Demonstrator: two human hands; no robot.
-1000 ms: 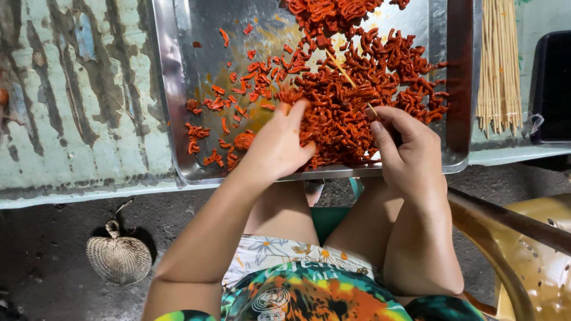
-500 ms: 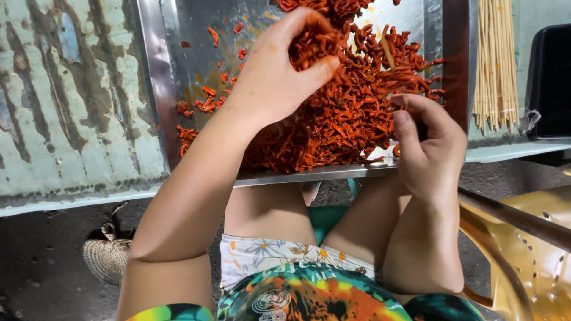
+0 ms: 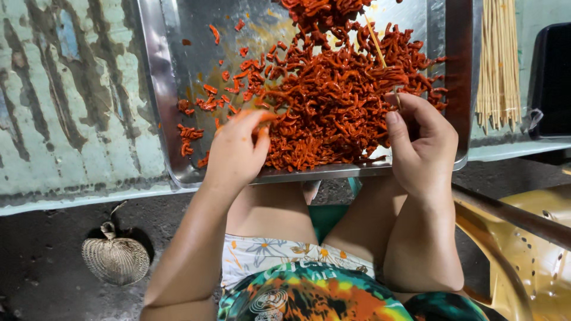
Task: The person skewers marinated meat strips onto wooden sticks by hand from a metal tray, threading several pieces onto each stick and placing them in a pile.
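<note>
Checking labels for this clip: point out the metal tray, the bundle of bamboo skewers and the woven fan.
metal tray (image 3: 156, 113), head view, bare left rim.
bundle of bamboo skewers (image 3: 498, 59), head view, mid-bundle.
woven fan (image 3: 116, 260), head view, blade centre.

Woven fan (image 3: 116, 260) on floor; black tray (image 3: 550, 83); yellow colander (image 3: 535, 261).

Red-orange marinated strips (image 3: 333, 101) are lying heaped across the right half of the steel tray (image 3: 156, 89), glossy and curled. A thin bamboo skewer (image 3: 380, 53) is standing tilted among them.

tray (image 3: 160, 119) top cut off | black container (image 3: 550, 83) cropped right | left hand (image 3: 235, 151) fingertips blurred
</note>
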